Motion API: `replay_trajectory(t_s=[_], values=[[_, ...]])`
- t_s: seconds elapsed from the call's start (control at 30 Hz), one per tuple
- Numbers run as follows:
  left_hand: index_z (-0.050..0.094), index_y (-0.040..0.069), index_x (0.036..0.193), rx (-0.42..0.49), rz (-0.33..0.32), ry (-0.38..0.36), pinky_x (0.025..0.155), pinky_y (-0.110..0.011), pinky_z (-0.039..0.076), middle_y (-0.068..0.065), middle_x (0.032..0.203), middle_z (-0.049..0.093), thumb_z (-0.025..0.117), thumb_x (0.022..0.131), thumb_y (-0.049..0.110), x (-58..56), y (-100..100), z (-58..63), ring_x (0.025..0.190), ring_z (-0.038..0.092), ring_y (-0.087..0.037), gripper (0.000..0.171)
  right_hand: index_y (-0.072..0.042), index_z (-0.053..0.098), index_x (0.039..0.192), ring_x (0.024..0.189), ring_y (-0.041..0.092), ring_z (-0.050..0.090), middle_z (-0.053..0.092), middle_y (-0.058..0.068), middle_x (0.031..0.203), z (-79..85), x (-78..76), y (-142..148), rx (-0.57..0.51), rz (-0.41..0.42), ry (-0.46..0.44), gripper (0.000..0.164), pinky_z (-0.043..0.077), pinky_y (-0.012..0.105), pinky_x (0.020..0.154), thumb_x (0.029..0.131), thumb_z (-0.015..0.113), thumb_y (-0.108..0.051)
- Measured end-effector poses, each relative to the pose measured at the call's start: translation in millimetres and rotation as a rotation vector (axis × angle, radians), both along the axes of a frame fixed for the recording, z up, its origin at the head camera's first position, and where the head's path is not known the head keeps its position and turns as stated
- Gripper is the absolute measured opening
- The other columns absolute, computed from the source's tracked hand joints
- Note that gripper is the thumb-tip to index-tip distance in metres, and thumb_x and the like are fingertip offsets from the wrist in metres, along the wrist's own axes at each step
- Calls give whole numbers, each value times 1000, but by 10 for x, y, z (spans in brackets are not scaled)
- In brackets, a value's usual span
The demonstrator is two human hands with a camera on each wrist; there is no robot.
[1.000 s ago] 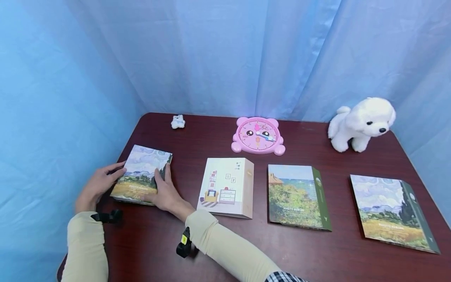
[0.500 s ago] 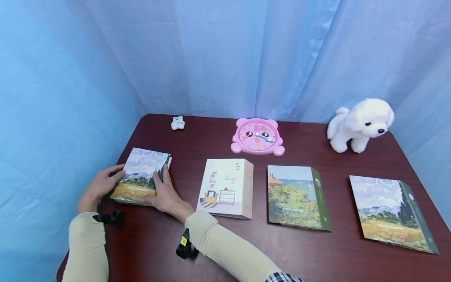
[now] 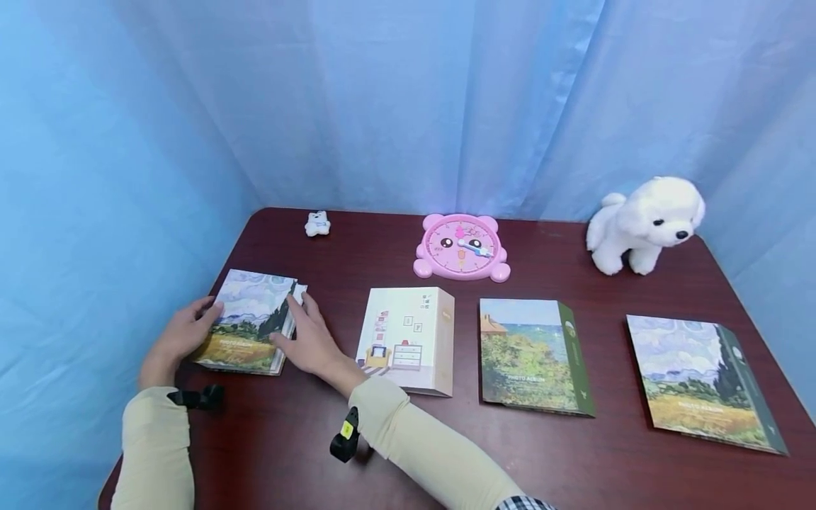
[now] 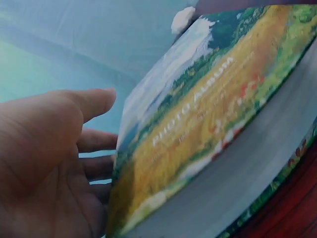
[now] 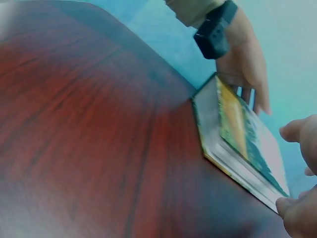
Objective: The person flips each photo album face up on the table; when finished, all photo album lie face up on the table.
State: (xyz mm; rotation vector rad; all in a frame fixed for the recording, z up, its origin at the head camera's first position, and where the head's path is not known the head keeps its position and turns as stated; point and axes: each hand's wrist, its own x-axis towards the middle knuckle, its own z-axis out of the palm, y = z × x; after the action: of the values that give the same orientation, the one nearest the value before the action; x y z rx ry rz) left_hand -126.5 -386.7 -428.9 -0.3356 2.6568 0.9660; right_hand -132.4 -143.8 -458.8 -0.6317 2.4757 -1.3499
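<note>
A thick photo album with a painted landscape cover lies at the left of the table, its white page edges showing on the right side. Along its left edge rests my left hand, fingers extended in the left wrist view and the thumb raised beside the cover. My right hand is at the opposite edge, fingers spread, thumb tip near the cover's lower right part. In the right wrist view, the fingertips of that hand are right at the album's corner.
To the right stand a cream album with a room drawing, a green-sided photo album and another with the same landscape. Behind are a small white bear, a pink toy clock and a white plush dog. Blue curtains surround the table.
My right hand has slid right off the cover to the album's right edge, where the page edges now show. The cover has shifted slightly left; my left hand stays beside it.
</note>
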Motion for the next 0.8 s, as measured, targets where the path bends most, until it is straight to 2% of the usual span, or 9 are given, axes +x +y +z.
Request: replay_trajectory(t_s=[0.07, 0.17, 0.33, 0.43, 0.5, 0.63, 0.8], values=[[9, -9, 149, -17, -1, 30, 101, -67, 27, -41, 144, 23, 24, 100, 54, 0, 21, 16, 131, 24, -57, 81, -13, 26, 152, 144, 25, 26, 15, 13, 159, 18, -46, 62, -3, -26, 24, 69, 33, 35, 112, 94, 59, -32], [12, -11, 148, -57, 17, 119, 99, -67, 30, -41, 142, 28, 26, 101, 51, -2, 87, 65, 128, 29, -57, 79, -12, 29, 151, 143, 25, 28, 18, 12, 158, 62, -114, 175, -9, -66, 50, 66, 33, 36, 112, 94, 59, -27], [27, -12, 144, -131, 48, 341, 98, -66, 32, -39, 139, 35, 34, 102, 43, -24, 279, 195, 126, 35, -54, 69, -15, 30, 151, 142, 26, 30, 18, 10, 158, 158, -226, 407, -17, -119, 69, 64, 34, 39, 112, 94, 58, -25], [35, -9, 143, -128, 24, 444, 97, -64, 34, -36, 137, 40, 37, 102, 38, -57, 431, 270, 124, 39, -52, 62, -15, 32, 150, 142, 27, 31, 20, 11, 157, 206, -294, 566, -20, -152, 105, 64, 33, 41, 112, 93, 59, -23], [38, -6, 142, -88, 7, 485, 96, -63, 37, -34, 137, 42, 39, 102, 36, -80, 541, 302, 124, 40, -50, 58, -15, 33, 149, 141, 28, 31, 21, 11, 157, 229, -334, 675, -18, -173, 126, 63, 32, 42, 112, 92, 59, -22], [40, -2, 143, -27, -30, 493, 98, -59, 40, -28, 140, 43, 40, 102, 38, -113, 766, 323, 126, 42, -45, 57, -15, 35, 148, 141, 29, 31, 21, 11, 157, 266, -386, 904, -10, -212, 150, 62, 32, 43, 113, 91, 59, -20], [41, 0, 141, 37, -121, 452, 99, -57, 41, -24, 138, 46, 41, 102, 35, -183, 1043, 231, 124, 46, -41, 53, -13, 38, 146, 142, 31, 29, 23, 13, 156, 291, -402, 1191, 5, -264, 180, 61, 28, 45, 114, 89, 60, -18]])
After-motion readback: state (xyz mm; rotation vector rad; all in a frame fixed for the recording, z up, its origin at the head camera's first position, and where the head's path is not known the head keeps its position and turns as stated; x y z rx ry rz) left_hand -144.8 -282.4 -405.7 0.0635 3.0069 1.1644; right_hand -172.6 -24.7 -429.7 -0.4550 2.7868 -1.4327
